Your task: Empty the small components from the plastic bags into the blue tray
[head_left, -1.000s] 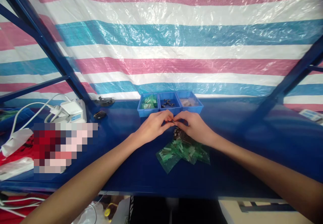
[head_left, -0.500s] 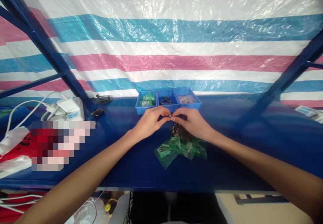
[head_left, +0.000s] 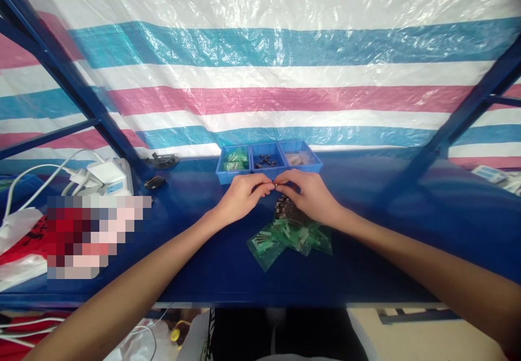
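The left hand [head_left: 240,198] and right hand [head_left: 311,195] meet tip to tip, thumbs and forefingers closed in a pinch on one small part [head_left: 275,185]. The part lies off the right side of the left fingertips and off the left side of the right fingertips, so neither hand is clearly nearer. It is too small, and too much covered by the fingers, for its long axis to be told. Relative to the tabletop [head_left: 374,274], it is held near the far edge, about midway between the side edges, just in front of the middle bin [head_left: 257,171], which contains dark parts [head_left: 266,161]. To the left, the adjoining left bin [head_left: 228,178] contains green packets [head_left: 236,158]; to the right, the right bin [head_left: 313,169] contains pale packets [head_left: 299,158]. Nearer the front edge, partly beneath the right hand in this view, lies a dark cluster [head_left: 290,210], with green bags [head_left: 266,247] against its near side. The mouse [head_left: 155,182] lies well apart, toward the far left corner.
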